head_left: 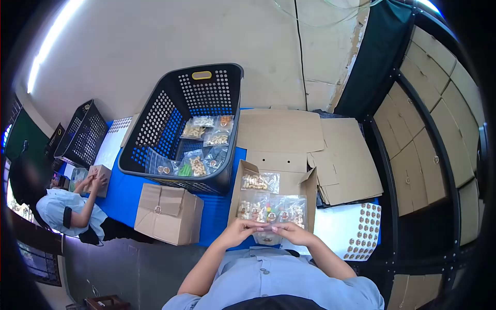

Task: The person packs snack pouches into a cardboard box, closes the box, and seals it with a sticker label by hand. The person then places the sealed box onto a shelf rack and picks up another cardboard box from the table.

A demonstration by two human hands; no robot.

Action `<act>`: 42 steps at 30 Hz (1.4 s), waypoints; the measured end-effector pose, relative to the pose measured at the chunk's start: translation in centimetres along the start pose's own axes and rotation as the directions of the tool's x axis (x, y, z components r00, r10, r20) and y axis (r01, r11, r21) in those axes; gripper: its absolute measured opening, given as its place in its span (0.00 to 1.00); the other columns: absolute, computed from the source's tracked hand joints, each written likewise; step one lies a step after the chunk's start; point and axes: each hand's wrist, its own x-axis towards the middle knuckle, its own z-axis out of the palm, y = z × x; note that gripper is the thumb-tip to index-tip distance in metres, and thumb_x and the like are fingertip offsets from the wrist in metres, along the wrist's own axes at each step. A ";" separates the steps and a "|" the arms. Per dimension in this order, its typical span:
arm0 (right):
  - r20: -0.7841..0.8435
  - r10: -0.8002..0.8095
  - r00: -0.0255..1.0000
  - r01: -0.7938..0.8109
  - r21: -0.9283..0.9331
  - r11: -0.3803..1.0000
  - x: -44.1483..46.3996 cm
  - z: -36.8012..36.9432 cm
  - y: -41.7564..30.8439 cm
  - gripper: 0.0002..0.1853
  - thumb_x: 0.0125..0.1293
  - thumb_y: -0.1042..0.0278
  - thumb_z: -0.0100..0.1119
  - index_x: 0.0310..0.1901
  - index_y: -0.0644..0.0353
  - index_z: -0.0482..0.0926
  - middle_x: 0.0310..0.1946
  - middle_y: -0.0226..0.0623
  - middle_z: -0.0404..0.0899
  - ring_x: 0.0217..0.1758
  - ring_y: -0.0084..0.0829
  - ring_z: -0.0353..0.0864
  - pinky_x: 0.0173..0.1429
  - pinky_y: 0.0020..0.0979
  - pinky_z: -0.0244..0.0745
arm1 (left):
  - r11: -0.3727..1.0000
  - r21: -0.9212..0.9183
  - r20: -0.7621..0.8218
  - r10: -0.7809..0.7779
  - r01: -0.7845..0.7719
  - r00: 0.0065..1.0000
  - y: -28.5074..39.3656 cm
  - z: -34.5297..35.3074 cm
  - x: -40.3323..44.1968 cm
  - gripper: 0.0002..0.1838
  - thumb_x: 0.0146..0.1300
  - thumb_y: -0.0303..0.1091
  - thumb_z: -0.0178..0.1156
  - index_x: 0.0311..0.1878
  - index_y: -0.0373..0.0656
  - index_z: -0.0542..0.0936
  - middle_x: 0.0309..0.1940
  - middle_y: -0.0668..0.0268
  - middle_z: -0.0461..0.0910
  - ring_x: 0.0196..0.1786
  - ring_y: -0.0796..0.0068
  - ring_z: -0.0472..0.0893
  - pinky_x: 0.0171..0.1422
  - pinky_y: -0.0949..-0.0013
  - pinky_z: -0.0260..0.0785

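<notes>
The largest thing, a dark perforated plastic basket (206, 94), is seen at the back of the blue-covered table (215, 207), with clear packets (216, 138) lying loosely inside it. Its rim and handle opening appear stiff enough to be gripped, though some weight is likely when it is filled. Beside the flattened cardboard (351, 155), an open cardboard box (235, 194) is placed right in front of the person. Its walls are judged light and fairly stiff, but its raised flaps may bend if pulled, so it is best supported from beneath or by opposite walls. At its near end, the left hand (235, 232) and the right hand (295, 234) are brought together, palms down, fingers partly extended and tips nearly meeting. The near packet (267, 238) is located directly under the fingertips, at the box's near edge; whether it is pinched by either hand cannot be told. Such a packet is likely light, slippery and floppy, with brittle-looking pieces (254, 182) that could be crushed, so it is best taken by the flat film margin.
</notes>
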 end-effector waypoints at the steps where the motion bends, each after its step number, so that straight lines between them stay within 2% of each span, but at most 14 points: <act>1: -0.007 -0.035 0.999 0.035 -0.038 0.999 -0.5 -0.3 0.6 0.25 0.76 0.51 0.40 0.67 0.57 0.67 0.65 0.45 0.68 0.70 0.34 0.62 0.73 0.33 0.52 | 0.990 -0.135 0.034 -0.045 0.049 0.998 0.9 0.3 0.0 0.24 0.65 0.21 0.52 0.66 0.42 0.70 0.63 0.54 0.72 0.68 0.65 0.66 0.73 0.65 0.55; 3: -0.010 -0.087 0.996 0.086 -0.062 0.994 0.2 0.0 0.1 0.26 0.76 0.51 0.39 0.66 0.58 0.67 0.65 0.44 0.68 0.69 0.34 0.63 0.73 0.33 0.54 | 0.962 -0.249 0.076 -0.096 0.113 0.992 1.7 -0.4 -0.2 0.22 0.66 0.20 0.50 0.63 0.40 0.72 0.63 0.56 0.73 0.66 0.67 0.69 0.72 0.64 0.57; 6: -0.247 -0.182 0.952 0.182 -0.022 0.983 -0.1 -0.2 -0.3 0.25 0.76 0.53 0.38 0.67 0.59 0.66 0.64 0.45 0.69 0.68 0.37 0.65 0.72 0.35 0.55 | 0.984 -0.166 -0.392 0.000 -0.071 0.920 2.4 0.6 0.4 0.22 0.67 0.20 0.49 0.64 0.38 0.71 0.65 0.57 0.70 0.66 0.67 0.69 0.71 0.64 0.58; 9: -0.454 -0.417 0.788 0.308 -0.297 0.904 -0.2 -0.2 -2.7 0.25 0.76 0.55 0.39 0.68 0.59 0.65 0.64 0.47 0.68 0.69 0.39 0.63 0.72 0.36 0.55 | 0.998 0.002 -0.322 0.054 -0.056 0.945 -0.4 -0.3 1.0 0.27 0.68 0.31 0.54 0.70 0.40 0.64 0.68 0.54 0.65 0.71 0.63 0.62 0.71 0.62 0.57; 15: -0.358 -0.727 0.587 0.514 -0.529 0.675 1.1 2.5 -5.3 0.27 0.73 0.59 0.42 0.70 0.59 0.59 0.66 0.48 0.60 0.69 0.43 0.61 0.69 0.38 0.60 | 0.931 0.184 -0.490 0.365 -0.315 0.791 4.7 4.1 3.1 0.43 0.59 0.51 0.64 0.71 0.39 0.59 0.72 0.55 0.59 0.74 0.59 0.58 0.75 0.60 0.49; 19: -0.606 -0.425 0.673 0.488 -0.068 0.870 2.0 2.3 -5.5 0.32 0.61 0.67 0.62 0.67 0.55 0.64 0.54 0.41 0.64 0.56 0.41 0.68 0.62 0.37 0.66 | 0.981 -0.007 -0.505 0.163 -0.192 0.847 5.5 4.0 3.1 0.32 0.65 0.45 0.59 0.67 0.38 0.66 0.66 0.53 0.67 0.70 0.58 0.65 0.77 0.56 0.44; 20: -0.730 -0.440 0.523 0.477 -0.178 0.861 2.4 2.4 -5.4 0.34 0.53 0.69 0.70 0.64 0.52 0.69 0.50 0.37 0.64 0.51 0.37 0.69 0.60 0.36 0.68 | 0.981 -0.002 -0.503 0.166 -0.194 0.848 5.1 3.6 2.9 0.32 0.65 0.45 0.59 0.67 0.38 0.66 0.66 0.53 0.67 0.70 0.58 0.65 0.77 0.56 0.44; 24: -0.661 -0.568 0.490 0.335 -0.458 0.823 2.3 0.3 -3.6 0.27 0.51 0.68 0.72 0.56 0.55 0.78 0.52 0.38 0.68 0.56 0.33 0.69 0.59 0.34 0.69 | 0.971 0.206 -0.416 0.198 -0.120 0.887 3.8 3.7 2.7 0.18 0.71 0.40 0.49 0.56 0.40 0.76 0.51 0.55 0.79 0.59 0.58 0.76 0.76 0.50 0.46; 30: -0.433 -0.358 0.827 0.463 0.167 0.870 1.2 -1.0 -3.5 0.10 0.65 0.68 0.60 0.45 0.61 0.84 0.57 0.45 0.75 0.57 0.35 0.75 0.62 0.35 0.68 | 0.944 0.316 -0.394 0.225 -0.098 0.891 3.6 3.8 3.1 0.19 0.73 0.39 0.43 0.56 0.40 0.77 0.50 0.56 0.80 0.58 0.58 0.77 0.75 0.47 0.47; 35: -0.517 -0.344 0.784 0.451 0.093 0.888 0.1 -2.4 -3.4 0.15 0.70 0.62 0.55 0.51 0.63 0.81 0.55 0.42 0.77 0.58 0.31 0.75 0.64 0.33 0.67 | 0.897 0.436 -0.264 0.208 -0.076 0.942 5.1 2.7 3.2 0.21 0.73 0.40 0.45 0.63 0.40 0.71 0.58 0.54 0.75 0.63 0.59 0.72 0.75 0.51 0.48; 37: -0.606 -0.290 0.740 0.428 0.092 0.899 0.0 -2.7 -3.5 0.18 0.72 0.60 0.52 0.54 0.65 0.79 0.55 0.42 0.77 0.58 0.31 0.75 0.63 0.32 0.68 | 0.990 0.013 -0.548 0.126 -0.143 0.827 4.8 2.8 3.4 0.27 0.71 0.43 0.48 0.68 0.39 0.64 0.62 0.53 0.70 0.65 0.59 0.70 0.76 0.56 0.45; 39: -0.693 -0.427 0.580 0.512 -0.098 0.853 0.0 -2.8 -3.8 0.21 0.73 0.57 0.49 0.58 0.66 0.75 0.56 0.39 0.77 0.56 0.29 0.76 0.64 0.32 0.67 | 0.988 0.044 -0.474 0.152 -0.150 0.868 4.8 2.3 3.3 0.30 0.70 0.46 0.49 0.69 0.38 0.62 0.65 0.52 0.67 0.67 0.57 0.67 0.76 0.57 0.46; 41: -0.673 -0.405 0.618 0.548 0.000 0.836 0.0 -1.2 -4.6 0.19 0.73 0.61 0.49 0.59 0.63 0.75 0.57 0.42 0.76 0.61 0.32 0.72 0.66 0.32 0.63 | 0.985 0.071 -0.397 0.172 -0.156 0.901 4.8 2.5 3.3 0.33 0.69 0.48 0.51 0.70 0.37 0.60 0.67 0.51 0.63 0.69 0.55 0.64 0.75 0.58 0.46; 42: -0.586 -0.546 0.599 0.520 -0.235 0.821 -0.1 -0.4 -5.3 0.20 0.71 0.61 0.50 0.60 0.62 0.75 0.59 0.42 0.73 0.64 0.34 0.70 0.67 0.33 0.62 | 0.964 0.135 -0.402 0.265 -0.230 0.876 4.7 3.2 3.6 0.35 0.67 0.50 0.53 0.70 0.36 0.59 0.68 0.51 0.62 0.71 0.54 0.62 0.76 0.58 0.46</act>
